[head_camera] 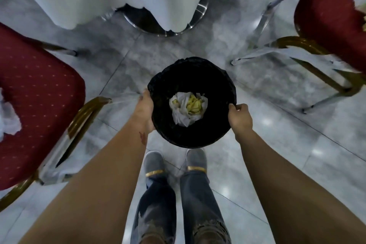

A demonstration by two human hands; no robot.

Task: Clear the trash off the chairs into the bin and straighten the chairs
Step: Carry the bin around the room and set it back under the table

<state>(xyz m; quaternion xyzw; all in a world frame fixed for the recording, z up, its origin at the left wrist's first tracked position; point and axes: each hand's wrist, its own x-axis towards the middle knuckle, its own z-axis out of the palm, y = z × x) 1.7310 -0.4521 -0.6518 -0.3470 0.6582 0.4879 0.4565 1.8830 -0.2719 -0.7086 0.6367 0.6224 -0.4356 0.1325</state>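
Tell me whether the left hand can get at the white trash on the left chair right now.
Probably not yet: the left hand grips the bin rim. The trash lies uncovered, nothing blocking.

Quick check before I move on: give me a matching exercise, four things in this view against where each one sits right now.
Things:
1. white bag with yellow scraps
2. crumpled white trash
3. left hand
4. right hand

Places:
A. gripping the bin rim on its right side
B. on the seat of the left red chair
C. inside the bin
D. against the bin's left wall

Pairs: 1-C, 2-B, 3-D, 4-A
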